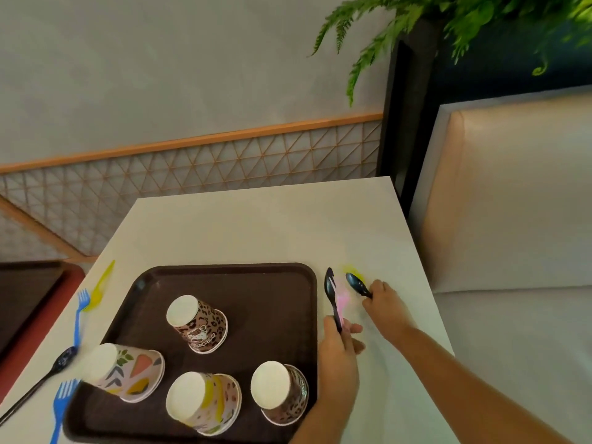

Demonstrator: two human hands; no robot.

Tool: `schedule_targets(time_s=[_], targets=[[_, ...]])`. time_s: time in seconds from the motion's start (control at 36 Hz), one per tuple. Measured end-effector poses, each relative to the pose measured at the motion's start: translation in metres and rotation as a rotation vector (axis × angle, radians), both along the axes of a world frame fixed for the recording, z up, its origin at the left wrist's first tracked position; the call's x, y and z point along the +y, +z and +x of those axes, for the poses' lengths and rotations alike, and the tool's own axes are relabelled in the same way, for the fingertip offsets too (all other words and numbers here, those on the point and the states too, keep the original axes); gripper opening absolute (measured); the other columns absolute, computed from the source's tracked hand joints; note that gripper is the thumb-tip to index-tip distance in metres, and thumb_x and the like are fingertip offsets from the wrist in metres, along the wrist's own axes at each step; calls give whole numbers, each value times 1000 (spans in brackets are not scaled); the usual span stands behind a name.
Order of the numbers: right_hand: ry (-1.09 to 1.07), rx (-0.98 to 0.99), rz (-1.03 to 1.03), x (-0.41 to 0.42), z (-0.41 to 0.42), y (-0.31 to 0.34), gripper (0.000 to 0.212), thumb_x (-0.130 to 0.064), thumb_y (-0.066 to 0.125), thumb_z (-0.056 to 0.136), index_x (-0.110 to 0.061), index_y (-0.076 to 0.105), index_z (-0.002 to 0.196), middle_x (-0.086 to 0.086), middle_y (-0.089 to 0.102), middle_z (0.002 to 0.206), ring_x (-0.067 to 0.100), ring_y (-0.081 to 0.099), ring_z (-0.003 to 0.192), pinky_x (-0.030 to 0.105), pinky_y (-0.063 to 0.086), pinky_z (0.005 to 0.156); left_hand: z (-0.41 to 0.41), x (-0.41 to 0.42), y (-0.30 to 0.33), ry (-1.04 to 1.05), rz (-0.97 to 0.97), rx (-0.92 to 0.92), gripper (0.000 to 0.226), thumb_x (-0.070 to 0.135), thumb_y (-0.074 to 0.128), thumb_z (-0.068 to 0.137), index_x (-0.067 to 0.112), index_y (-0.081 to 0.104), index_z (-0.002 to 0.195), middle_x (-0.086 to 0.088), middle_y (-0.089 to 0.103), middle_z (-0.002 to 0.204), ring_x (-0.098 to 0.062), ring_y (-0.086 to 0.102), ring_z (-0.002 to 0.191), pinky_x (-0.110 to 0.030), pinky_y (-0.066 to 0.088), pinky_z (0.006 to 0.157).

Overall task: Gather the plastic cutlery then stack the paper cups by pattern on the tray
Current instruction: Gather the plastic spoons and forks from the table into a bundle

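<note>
While my left hand (338,344) bundles a black spoon (331,296) and pink piece, my right hand (384,302) grips another spoon (357,283) just beyond; upturned paper cups (198,322) wait on the tray (256,277) left of both.

Left hand (338,354) grips black spoon (330,288) with pink fork (341,301). Right hand (384,304), just beside it, pinches second spoon (357,283). Tray (256,283) with four upturned cups (198,322) left of both.

A fern (448,24) overhangs the cream bench (512,193) (lattice panel (192,161) behind) beside the white table (256,225).
</note>
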State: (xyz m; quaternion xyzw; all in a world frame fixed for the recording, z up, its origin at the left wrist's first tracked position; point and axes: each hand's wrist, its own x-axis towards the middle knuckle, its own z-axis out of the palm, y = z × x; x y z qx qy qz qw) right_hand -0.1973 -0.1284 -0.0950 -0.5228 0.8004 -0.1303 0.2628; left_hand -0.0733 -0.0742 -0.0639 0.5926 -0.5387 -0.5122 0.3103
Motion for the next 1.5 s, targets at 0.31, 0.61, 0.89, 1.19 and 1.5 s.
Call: schedule_targets(time_s=[0.31,0.61,0.89,1.19,1.5], targets=[[-356,-794,-218,83,24,41,11,-8,38,94,-7,49,93,5,63,73,24,61,79,39,44,89,15,39,6,-270,-19,-167,26,18,35,101,19,42,76,-2,51,77,-19,52,73,-35,44,63],[-512,-718,-354,157,72,65,21,-17,35,99,-6,53,101,-1,59,92,15,56,91,15,38,69,56,72,22,-585,-134,-186,21,15,36,100,23,33,81,-1,53,78,-17,52,66,-26,37,58],[-536,-736,-376,197,115,65,20,-18,33,100,-8,49,108,4,59,97,10,57,82,14,46,55,82,104,29,-576,6,-57,15,15,34,101,7,44,94,3,59,69,-4,61,64,-21,45,64],[-375,-782,-418,226,133,73,25,-24,34,101,-23,48,121,-7,65,103,4,62,88,6,45,63,98,139,42,-503,11,92,22,20,30,103,9,49,101,0,45,62,-3,41,45,-14,33,43],[-290,-129,-409,294,128,31,8,-24,50,93,-27,54,87,-7,53,82,6,53,65,23,42,60,129,163,28,-320,-27,44,23,12,32,101,14,45,82,-3,50,73,-8,39,56,-13,30,48]])
